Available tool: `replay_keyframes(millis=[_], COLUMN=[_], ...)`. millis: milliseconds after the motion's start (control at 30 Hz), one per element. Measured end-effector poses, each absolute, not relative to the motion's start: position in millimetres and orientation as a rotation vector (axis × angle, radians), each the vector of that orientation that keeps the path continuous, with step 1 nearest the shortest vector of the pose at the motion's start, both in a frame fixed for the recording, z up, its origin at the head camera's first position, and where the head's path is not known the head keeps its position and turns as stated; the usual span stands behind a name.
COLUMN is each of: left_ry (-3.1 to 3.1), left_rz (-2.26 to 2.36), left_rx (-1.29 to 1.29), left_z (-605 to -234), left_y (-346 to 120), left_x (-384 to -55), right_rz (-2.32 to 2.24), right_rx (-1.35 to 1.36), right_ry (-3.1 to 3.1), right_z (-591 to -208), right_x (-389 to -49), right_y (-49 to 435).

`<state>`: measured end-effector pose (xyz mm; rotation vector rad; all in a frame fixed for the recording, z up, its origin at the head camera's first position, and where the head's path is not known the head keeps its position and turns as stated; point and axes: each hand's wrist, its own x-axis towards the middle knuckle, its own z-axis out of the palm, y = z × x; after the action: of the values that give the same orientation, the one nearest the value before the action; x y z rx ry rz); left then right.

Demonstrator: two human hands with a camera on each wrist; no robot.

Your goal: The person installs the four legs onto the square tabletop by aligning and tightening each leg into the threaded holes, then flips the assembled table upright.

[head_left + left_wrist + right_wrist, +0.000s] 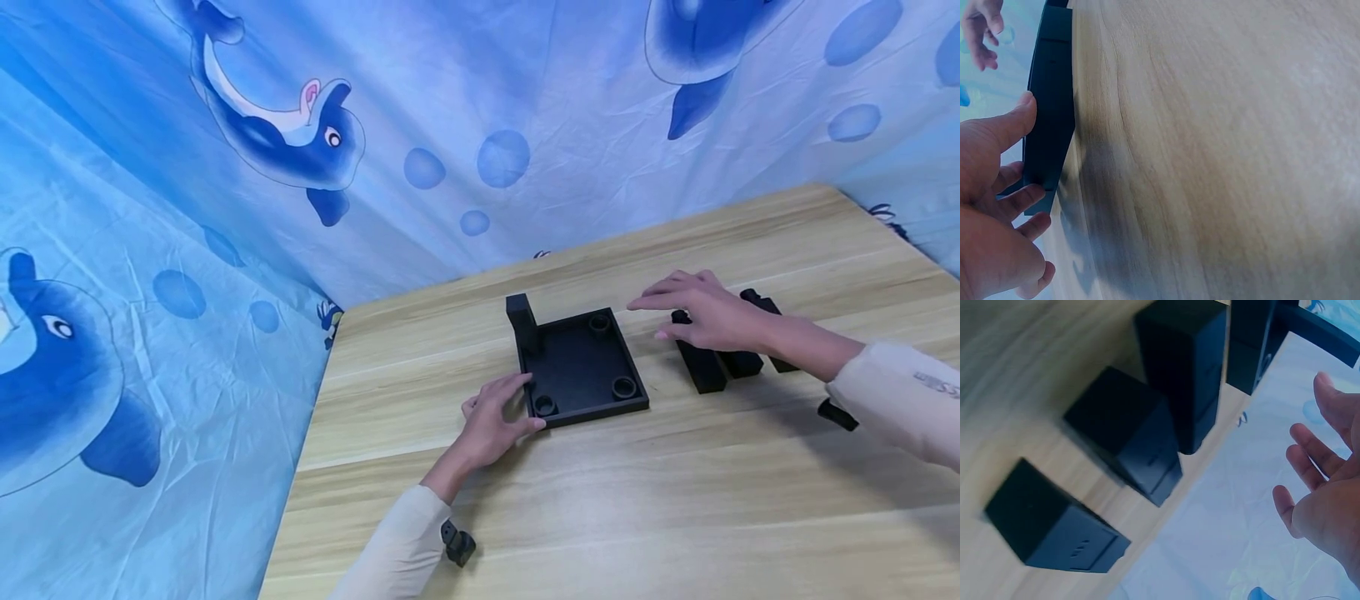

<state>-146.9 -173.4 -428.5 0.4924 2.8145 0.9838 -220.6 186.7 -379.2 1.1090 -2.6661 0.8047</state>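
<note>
A black square tray-like base lies on the table, with round sockets showing at three corners. At its far left corner a black square post stands upright. My left hand holds the base at its near left corner, thumb on the front edge and a finger on the left rim. In the left wrist view the thumb and fingers rest against the base's dark side. Over the loose black posts hovers my right hand, fingers spread and nothing in them.
Three loose posts lie side by side, among them a middle post and an outer post. The wooden table ends at a blue curtain printed with dolphins. Black wrist-worn pieces sit by the sleeves.
</note>
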Motion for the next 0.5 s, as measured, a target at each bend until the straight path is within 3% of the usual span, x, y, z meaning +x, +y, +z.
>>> replay_keyframes(millis=[500], left_ry=[2.813], left_rz=[0.984], left_rx=[0.483], left_z=[-428.7], left_y=[-173.1], left_x=[-145.8], right_rz=[0.595], right_rx=[1.177], right_ry=[-2.594], right_z=[-392.1], right_x=[-203.2], right_y=[208.7])
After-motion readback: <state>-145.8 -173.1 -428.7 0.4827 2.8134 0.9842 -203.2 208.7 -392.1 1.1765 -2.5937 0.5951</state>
